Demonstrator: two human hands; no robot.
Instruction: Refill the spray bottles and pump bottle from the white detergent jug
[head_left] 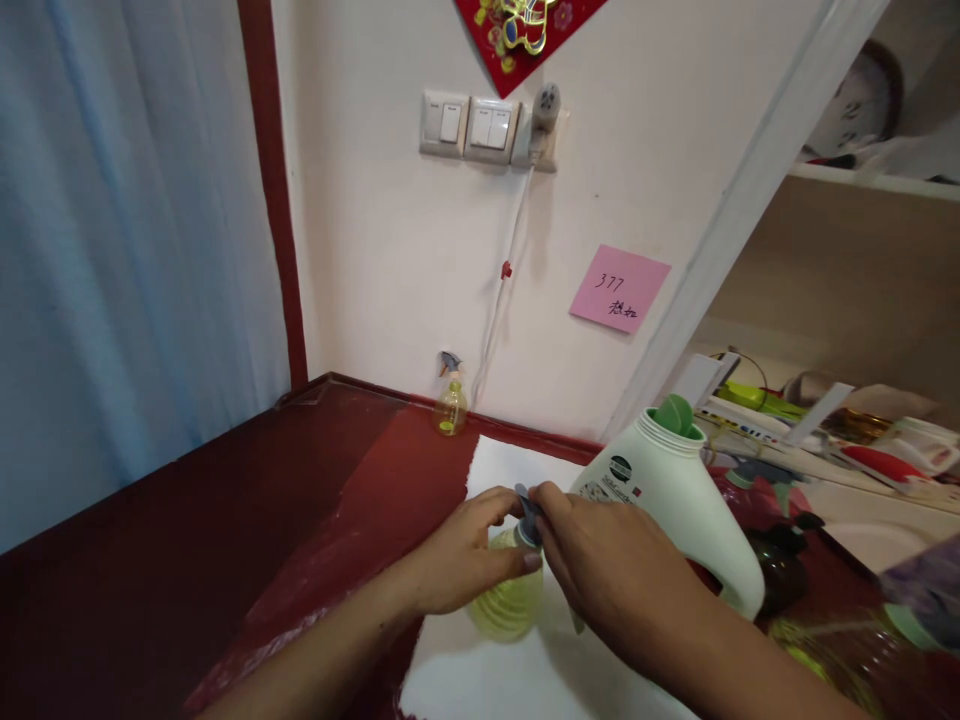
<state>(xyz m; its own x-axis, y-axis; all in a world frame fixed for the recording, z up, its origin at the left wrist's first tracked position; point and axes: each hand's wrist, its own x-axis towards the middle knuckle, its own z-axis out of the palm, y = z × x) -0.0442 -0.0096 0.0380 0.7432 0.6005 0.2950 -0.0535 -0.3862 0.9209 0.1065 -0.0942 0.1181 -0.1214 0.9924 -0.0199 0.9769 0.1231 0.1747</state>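
The left hand (457, 555) gripped the small yellow spray bottle (508, 600) around its shoulder, apparently to keep it upright and steady on the white sheet (525, 670) covering the red worktop (225, 540). The right hand (607, 570) pinched the grey spray head (527, 505) at the bottle's neck with its fingertips. A white detergent jug (675, 490) with a green cap stood just beside them on the right, and a second small spray bottle (451, 398) sat well apart against the wall.

Spray bottle (510, 590) on sheet (517, 660); jug (675, 500) right; second sprayer (451, 400) behind.
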